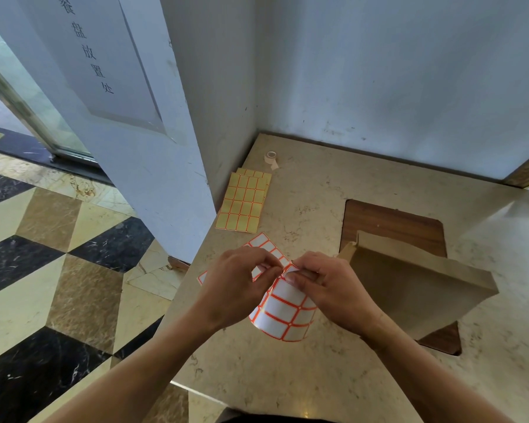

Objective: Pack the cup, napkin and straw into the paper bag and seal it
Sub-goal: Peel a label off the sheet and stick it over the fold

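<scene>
From my feed the table is beige marble with a dark wood-grain cutout. Paper bag is plain brown. White label sheet has an orange-red grid, the yellow sheets have orange lines too. Floor is black, tan and cream diamonds.
</scene>
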Action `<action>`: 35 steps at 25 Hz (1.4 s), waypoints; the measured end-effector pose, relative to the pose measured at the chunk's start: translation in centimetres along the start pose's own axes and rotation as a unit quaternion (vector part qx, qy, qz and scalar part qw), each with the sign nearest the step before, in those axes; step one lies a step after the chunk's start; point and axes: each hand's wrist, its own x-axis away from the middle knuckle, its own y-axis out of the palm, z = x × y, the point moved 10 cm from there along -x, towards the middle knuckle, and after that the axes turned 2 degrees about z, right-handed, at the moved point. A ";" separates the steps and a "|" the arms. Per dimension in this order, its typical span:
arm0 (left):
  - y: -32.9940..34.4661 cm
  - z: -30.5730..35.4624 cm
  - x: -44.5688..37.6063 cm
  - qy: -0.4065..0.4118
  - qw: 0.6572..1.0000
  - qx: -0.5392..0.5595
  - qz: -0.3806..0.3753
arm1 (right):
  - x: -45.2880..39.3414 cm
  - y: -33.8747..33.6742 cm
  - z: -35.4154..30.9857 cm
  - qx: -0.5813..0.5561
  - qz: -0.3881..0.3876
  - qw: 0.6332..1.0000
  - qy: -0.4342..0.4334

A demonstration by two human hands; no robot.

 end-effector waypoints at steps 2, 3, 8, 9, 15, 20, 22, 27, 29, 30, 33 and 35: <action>0.2 0.0 0.1 -0.005 1.000 -0.004 0.000 | 0.1 0.2 0.1 0.002 -0.005 1.000 0.005; 0.3 0.0 0.1 -0.011 1.000 -0.003 -0.001 | 0.0 0.2 0.2 0.002 -0.006 1.000 0.008; 0.5 -0.4 0.2 -0.036 0.999 -0.008 -0.004 | -0.1 0.3 0.0 -0.009 -0.012 1.000 0.015; 0.6 -0.3 0.3 -0.033 0.999 -0.017 -0.009 | 0.0 0.3 0.0 -0.022 -0.013 0.999 0.023; 0.5 0.0 0.4 0.003 0.998 -0.070 -0.010 | 0.2 0.0 0.5 -0.087 0.007 0.993 0.079; 0.2 1.2 0.4 0.059 0.991 -0.122 -0.006 | 0.3 0.0 0.8 -0.085 0.009 0.992 0.090; 0.4 1.9 0.5 0.083 0.985 -0.154 -0.006 | 0.3 0.0 0.9 -0.082 0.007 0.992 0.091; 0.5 2.3 0.4 0.096 0.980 -0.174 -0.007 | 0.2 0.0 1.0 -0.084 0.006 0.993 0.088; 0.3 2.3 0.3 0.089 0.984 -0.151 -0.009 | 0.1 -0.1 0.9 -0.067 0.008 0.995 0.079; 0.3 2.1 0.2 0.080 0.988 -0.134 -0.012 | 0.2 -0.1 0.8 -0.052 0.010 0.996 0.073; 0.2 0.9 -0.3 0.032 0.997 -0.056 -0.038 | 0.2 -0.2 0.0 -0.009 0.011 0.999 0.041; 0.7 -0.1 -0.7 0.001 0.997 0.000 -0.079 | 0.2 -0.2 -0.3 -0.004 0.001 1.000 0.028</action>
